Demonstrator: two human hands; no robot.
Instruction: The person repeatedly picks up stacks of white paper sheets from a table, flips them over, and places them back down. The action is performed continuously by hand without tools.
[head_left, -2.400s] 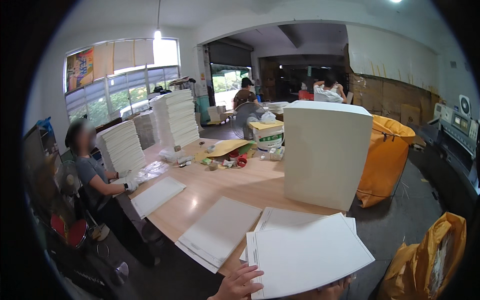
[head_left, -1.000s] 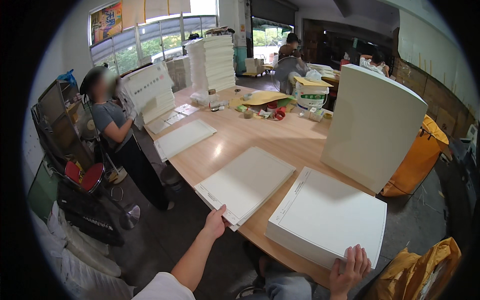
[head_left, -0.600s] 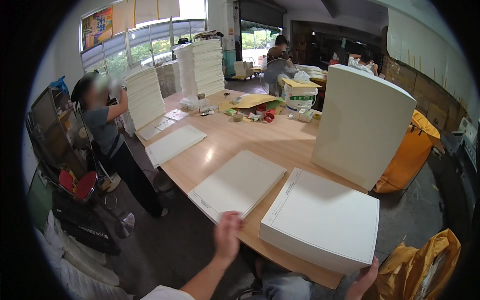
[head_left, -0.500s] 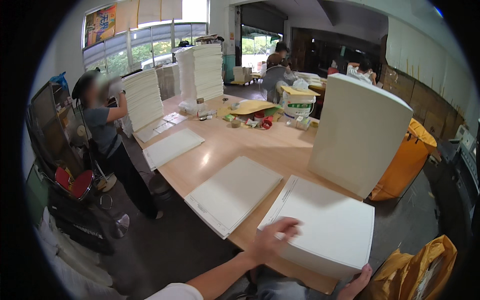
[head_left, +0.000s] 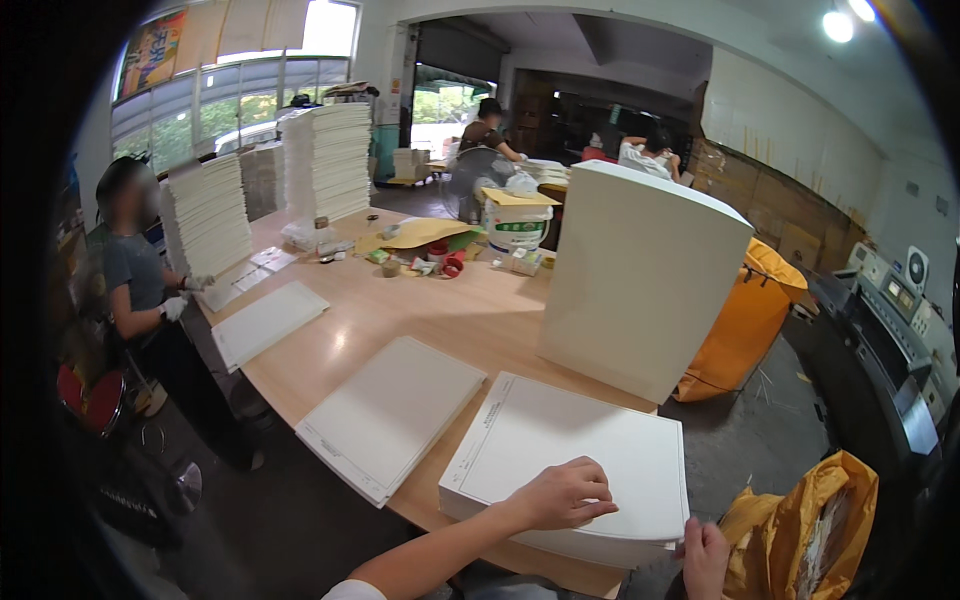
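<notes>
A thick stack of white paper sheets (head_left: 570, 440) with thin printed borders lies at the table's near right edge. Over its near part is my left hand (head_left: 568, 495), fingers curled in and nothing visible in them. At the stack's near right corner, my right hand (head_left: 706, 552) is closed, fingertips by the sheet edges; what they pinch, if anything, is hidden. To the left lies a lower stack of similar sheets (head_left: 395, 415). Behind the thick stack, a tall block of cream paper (head_left: 645, 280) stands on the table.
A thinner pile (head_left: 270, 322) and tall paper stacks (head_left: 335, 160) stand farther left, beside a gloved person (head_left: 140, 280). A white bucket (head_left: 517, 225), tape and scraps sit mid-table (head_left: 440, 310). Orange bags (head_left: 745, 320) stand at right. Other people work at the back.
The view has swung right. My left hand has moved from the stack's left near edge to over its sheets. My right hand stays by the near right corner. The person at left has lowered their hands.
</notes>
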